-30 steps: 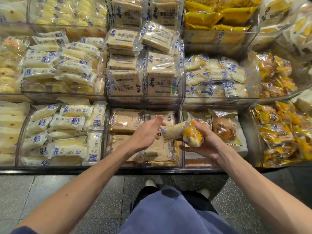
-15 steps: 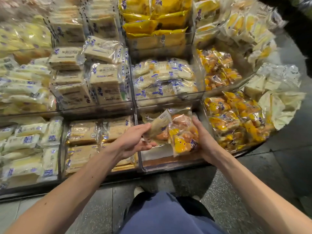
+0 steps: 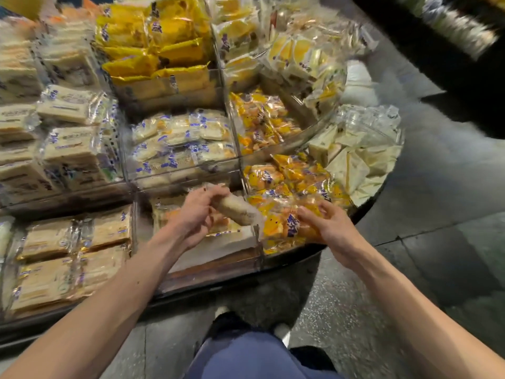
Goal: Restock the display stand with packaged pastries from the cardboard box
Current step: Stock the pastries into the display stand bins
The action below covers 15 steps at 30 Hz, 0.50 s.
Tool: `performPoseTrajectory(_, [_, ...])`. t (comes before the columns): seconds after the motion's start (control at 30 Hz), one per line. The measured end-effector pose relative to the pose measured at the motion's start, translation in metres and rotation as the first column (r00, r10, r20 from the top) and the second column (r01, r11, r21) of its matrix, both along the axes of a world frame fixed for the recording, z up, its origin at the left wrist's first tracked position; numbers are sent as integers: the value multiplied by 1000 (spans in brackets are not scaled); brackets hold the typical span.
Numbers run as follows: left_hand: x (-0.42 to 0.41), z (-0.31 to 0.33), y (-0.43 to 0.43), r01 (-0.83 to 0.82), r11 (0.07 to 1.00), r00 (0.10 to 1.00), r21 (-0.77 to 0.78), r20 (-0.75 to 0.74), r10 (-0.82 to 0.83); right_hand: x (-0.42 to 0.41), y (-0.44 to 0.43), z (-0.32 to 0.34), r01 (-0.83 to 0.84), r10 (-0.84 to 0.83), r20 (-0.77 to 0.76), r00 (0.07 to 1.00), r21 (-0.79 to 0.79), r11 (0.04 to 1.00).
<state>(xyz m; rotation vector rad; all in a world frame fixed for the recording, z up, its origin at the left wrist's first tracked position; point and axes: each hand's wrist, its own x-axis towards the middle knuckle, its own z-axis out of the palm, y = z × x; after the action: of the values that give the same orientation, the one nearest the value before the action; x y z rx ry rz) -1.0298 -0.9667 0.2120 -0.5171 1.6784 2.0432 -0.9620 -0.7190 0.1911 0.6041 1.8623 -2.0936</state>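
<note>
Our left hand (image 3: 195,216) grips a pale wrapped pastry (image 3: 239,210) over the low front compartment (image 3: 218,243) of the display stand (image 3: 210,272). Bare white bottom shows behind its clear wall. Our right hand (image 3: 329,228) clutches an orange pastry pack (image 3: 284,227) at the stand's curved front edge, above the neighbouring compartment. Open floor (image 3: 410,269) lies to the right.

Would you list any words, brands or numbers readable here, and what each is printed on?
None can be read.
Blue marks on the orange pastry pack in the right hand are blurred; so are the print on the pale pack in the left hand and labels on the shelf wrappers.
</note>
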Motion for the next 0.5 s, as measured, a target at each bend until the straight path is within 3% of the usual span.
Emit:
performPoseTrajectory(0.13, [-6, 5, 45, 138, 982, 989, -126, -32, -143, -17, 25, 7, 33, -32, -66, 997, 6, 999])
performPoseTrajectory(0.27, [-20, 3, 73, 296, 901, 939, -318, -75, -335, -42, 35, 9, 6, -5, -81, 997, 19, 1000])
performPoseTrajectory(0.5, [-73, -5, 101, 256, 936, 940, -242, -163, -299, -101, 57, 9, 19, -16, -52, 999, 67, 998])
